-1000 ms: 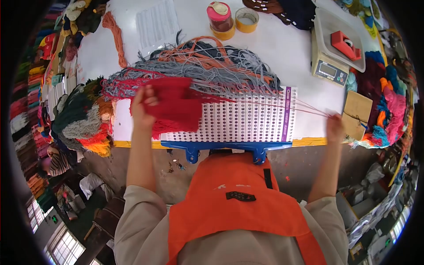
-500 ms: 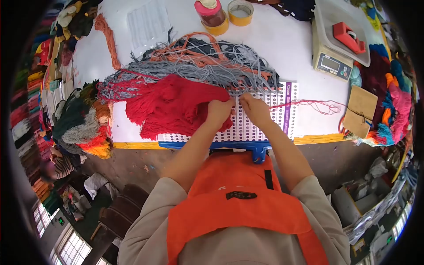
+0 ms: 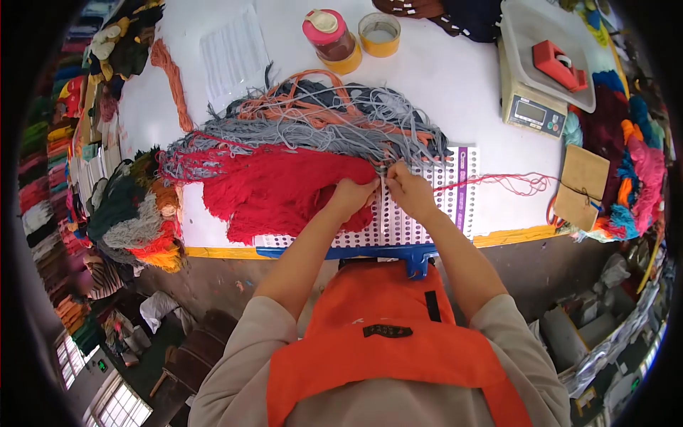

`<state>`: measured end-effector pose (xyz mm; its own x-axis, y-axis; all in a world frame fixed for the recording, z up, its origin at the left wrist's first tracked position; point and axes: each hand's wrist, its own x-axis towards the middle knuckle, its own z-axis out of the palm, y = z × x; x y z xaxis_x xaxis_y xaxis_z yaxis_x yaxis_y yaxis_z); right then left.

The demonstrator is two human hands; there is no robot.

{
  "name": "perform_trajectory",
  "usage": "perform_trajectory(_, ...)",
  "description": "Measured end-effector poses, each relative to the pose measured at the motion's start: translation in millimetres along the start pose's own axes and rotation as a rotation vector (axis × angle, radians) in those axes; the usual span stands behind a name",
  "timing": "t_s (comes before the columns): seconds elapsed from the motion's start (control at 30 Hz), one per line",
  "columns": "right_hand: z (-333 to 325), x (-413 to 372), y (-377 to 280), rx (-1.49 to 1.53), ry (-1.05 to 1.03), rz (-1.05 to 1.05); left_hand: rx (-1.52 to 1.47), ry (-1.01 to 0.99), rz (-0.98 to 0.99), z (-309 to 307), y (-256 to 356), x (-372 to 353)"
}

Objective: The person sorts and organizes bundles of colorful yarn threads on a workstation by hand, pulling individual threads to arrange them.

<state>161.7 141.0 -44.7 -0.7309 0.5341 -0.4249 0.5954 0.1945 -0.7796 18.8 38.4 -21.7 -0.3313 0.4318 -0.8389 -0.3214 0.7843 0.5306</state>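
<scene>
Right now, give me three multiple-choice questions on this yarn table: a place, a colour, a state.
1. Where is the red tape dispenser? A on the floor; B on the scale; C on a chair.
2. What colour is the yarn bundle by the left hand? A red; B green; C white.
3. How are the two hands? A far apart; B in the lap; C close together over the dotted card.
Answers: B, it sits in the scale's tray; A, the bundle is red; C, the right hand nearly touches the left.

The red yarn (image 3: pixel 277 188) hides the hole card's (image 3: pixel 420 213) left part. Whether the left hand (image 3: pixel 352 193) or right hand (image 3: pixel 407 188) has a strand in its grip is too small to tell. The scale's (image 3: pixel 530 107) readout is also too small to read.
</scene>
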Motion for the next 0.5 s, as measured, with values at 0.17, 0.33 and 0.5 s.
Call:
perform_trajectory(0.17, 1.3, 0.4, 2.2, -0.007, 0.002, -0.021, 0.02, -0.051, 0.286, 2.9, -27.9, 25.1)
perform_trajectory(0.33, 0.3, 1.6, 1.4, 0.075, 0.005, 0.02, 0.382, -0.053, 0.642, -0.3, -37.6, 35.6)
perform_trajectory(0.5, -1.8, 4.0, 3.7, 0.321, -0.068, 0.14, -0.299, -0.057, 0.427, -18.1, -25.7, 2.6)
